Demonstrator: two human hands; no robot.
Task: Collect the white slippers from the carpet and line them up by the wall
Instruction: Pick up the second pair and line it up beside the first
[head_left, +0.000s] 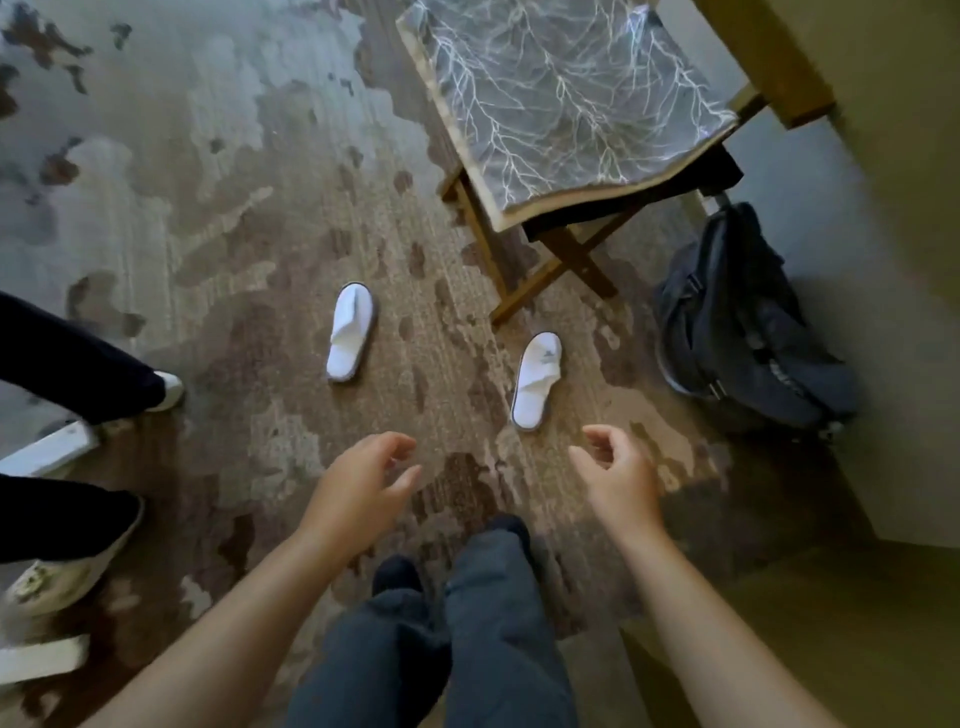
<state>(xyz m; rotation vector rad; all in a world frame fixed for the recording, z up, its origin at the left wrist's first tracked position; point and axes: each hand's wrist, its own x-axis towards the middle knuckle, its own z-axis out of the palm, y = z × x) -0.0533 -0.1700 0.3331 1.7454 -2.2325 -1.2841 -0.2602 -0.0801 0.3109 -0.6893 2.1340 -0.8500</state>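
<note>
On carpet (234, 208), mid-floor: two white slippers, well apart, neither touched

Left slipper (350, 332) lying flat, sole down, toe end toward bottom of view, near carpet's middle

Right slipper (537, 380) lying flat too, small logo on strap, toe end toward top of view, just beside foot of folding stool (566, 104) and near carpet's right edge

Left hand (363, 491) held out above carpet, palm down, fingers loosely curled and apart, grip empty, below left slipper in view and clear of it

Right hand (618, 478) held out likewise, fingers bent and apart, grip empty, near heel end of right slipper but not touching

Between forearms, own legs in grey trousers (467, 634), dark socks on carpet

At carpet's right edge, dark backpack (748, 322) slumped on bare floor against wall (909, 260), beside stool

Stool with marbled grey top on crossed wooden legs, standing on carpet toward far right corner

Along carpet's left edge, another person's dark trouser legs (67, 358) and pale shoes
</note>
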